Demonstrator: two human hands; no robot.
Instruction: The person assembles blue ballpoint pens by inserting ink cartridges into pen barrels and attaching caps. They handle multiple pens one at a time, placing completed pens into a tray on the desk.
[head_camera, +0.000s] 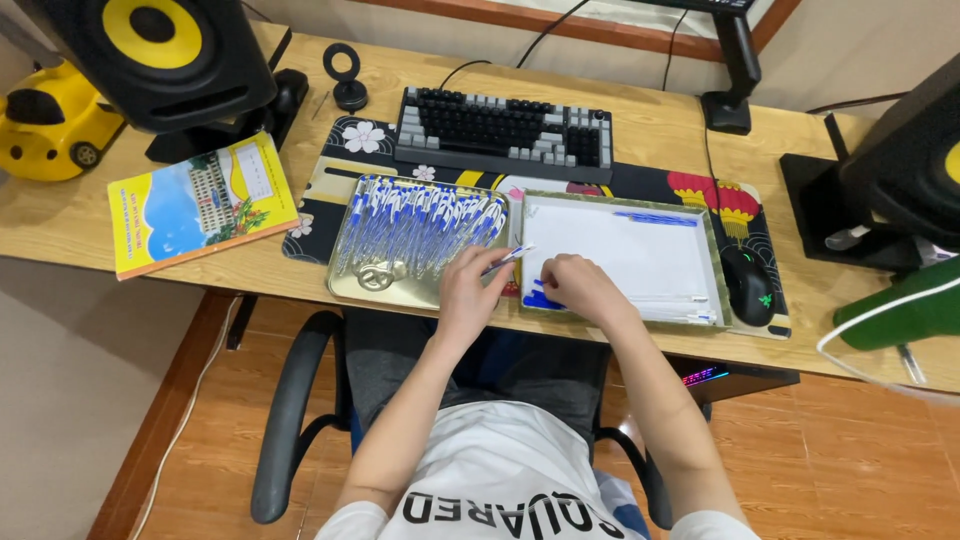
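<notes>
Reading from the left: a yellow toy car (48, 125) and a black speaker with a yellow cone (150, 55) stand at the wooden desk's (660, 125) far edge, with a yellow-covered booklet (200, 205) lying flat before them. Next, a shallow gold metal tray (395, 285) holds a dense row of blue-and-white ballpoint pens (420, 225), packed side by side. The left hand (470, 290) rests at this tray's right rim, its fingers closed in a pinch on a single blue-and-white pen (508, 258), tip pointing up-right. Just beside it, the right hand (580, 288) curls over the near-left corner of a green-rimmed tray lined with white (700, 300), fingertips down among small blue pen caps (540, 298); whether it grips one cannot be told. A grey-and-black keyboard (503, 133) lies behind, a black mouse (748, 283) to the right. Judged good practice: hold the pen near its end and keep it level, so that the packed row is not disturbed.
</notes>
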